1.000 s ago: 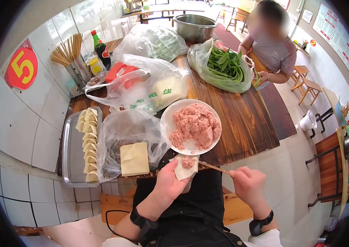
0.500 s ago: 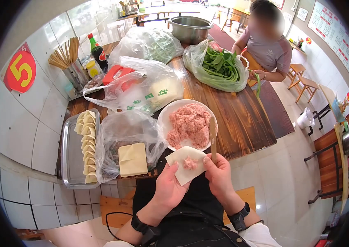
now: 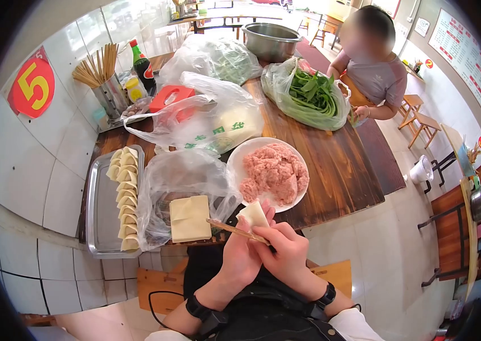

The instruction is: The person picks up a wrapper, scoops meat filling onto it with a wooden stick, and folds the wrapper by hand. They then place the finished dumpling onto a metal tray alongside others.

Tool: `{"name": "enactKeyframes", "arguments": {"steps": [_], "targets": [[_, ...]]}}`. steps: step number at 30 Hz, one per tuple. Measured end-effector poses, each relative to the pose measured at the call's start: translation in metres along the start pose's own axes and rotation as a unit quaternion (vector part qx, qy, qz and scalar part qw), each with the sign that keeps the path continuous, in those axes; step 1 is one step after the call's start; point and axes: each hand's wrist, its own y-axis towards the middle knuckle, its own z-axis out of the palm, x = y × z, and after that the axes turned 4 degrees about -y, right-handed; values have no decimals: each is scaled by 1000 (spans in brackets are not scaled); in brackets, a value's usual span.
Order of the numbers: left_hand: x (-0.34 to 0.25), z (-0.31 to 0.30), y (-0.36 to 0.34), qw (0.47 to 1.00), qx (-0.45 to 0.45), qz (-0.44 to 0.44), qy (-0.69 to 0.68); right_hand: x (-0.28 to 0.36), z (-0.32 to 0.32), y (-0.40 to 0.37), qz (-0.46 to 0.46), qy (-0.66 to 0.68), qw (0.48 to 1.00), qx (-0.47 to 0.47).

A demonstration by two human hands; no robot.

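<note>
My left hand cups a pale dumpling wrapper, now folded over so the filling inside is hidden. Against the wrapper's lower edge press the fingers of my right hand, which also grips a flat wooden stick pointing left. Just beyond both hands is a white plate heaped with pink minced meat. To the left, a stack of square wrappers lies on a clear plastic bag. A metal tray at the far left holds a row of folded dumplings.
Further back are a plastic bag of white stuff, a red box, chopsticks in a holder, a bottle, bagged leafy greens and a steel pot. Another person sits at the table's far right.
The wrapper, open with meat in its middle before, is now folded over. My right hand has come in against my left, and the stick has swung from upright to pointing left.
</note>
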Motion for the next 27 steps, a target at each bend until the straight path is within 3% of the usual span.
{"name": "enactKeyframes", "arguments": {"steps": [4,6,8,11,18,20,24,27], "targets": [[-5,0,2,997,-22,28,71,-6,-38,4,61,84,993,54],[-9,3,3,998,-28,33,49,-18,-49,8,38,21,999,-9],[-12,8,2,996,-42,23,75,-23,-59,16,32,-95,995,5],[-8,6,4,994,-47,20,95,-33,-62,20,-18,-162,986,13],[-9,-1,5,989,-76,0,127,-45,-52,18,41,-178,983,4],[-10,1,4,988,-94,1,125,-49,-47,14,130,-62,989,-27],[-12,1,4,985,-105,2,137,-43,-50,8,183,78,980,23],[-12,0,5,986,-92,2,143,-45,-53,14,23,-121,992,4]]}}
